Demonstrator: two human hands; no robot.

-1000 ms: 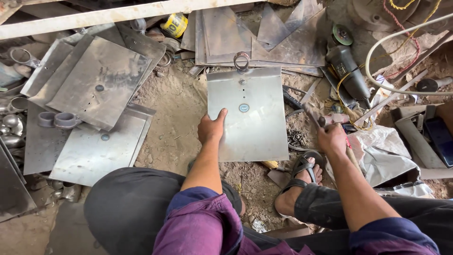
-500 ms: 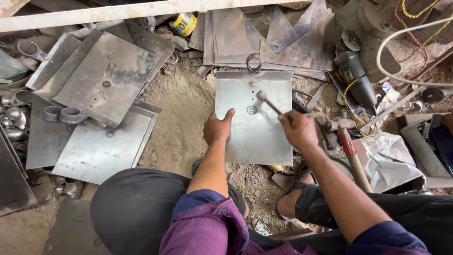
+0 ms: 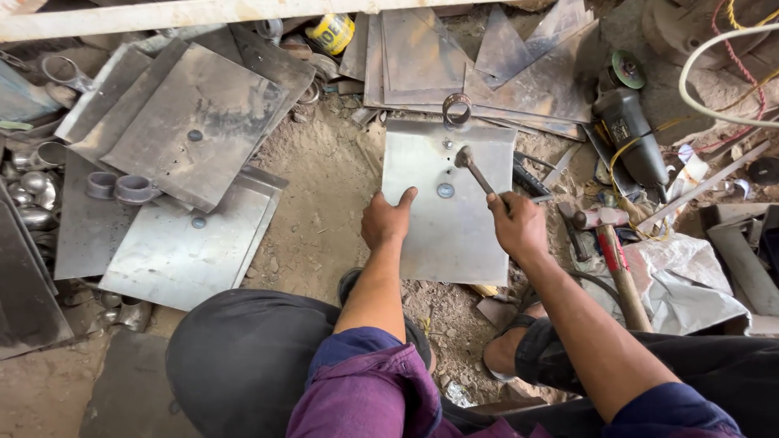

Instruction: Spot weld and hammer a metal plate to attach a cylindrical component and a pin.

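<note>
Our left hand (image 3: 388,221) presses flat, fingers spread, on the steel sheet (image 3: 450,235) lying in the dirt ahead. Our right hand (image 3: 518,227) is closed round a small hammer (image 3: 475,169), its head at eleven o'clock. The sheet looks stiff, thin and sharp-edged; best held by its flat face. A metal ring (image 3: 457,109) sits at twelve.

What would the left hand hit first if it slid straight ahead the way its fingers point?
Likely the small round disc on the steel sheet; the left hand points up-right toward it, though direction is approximate.
</note>
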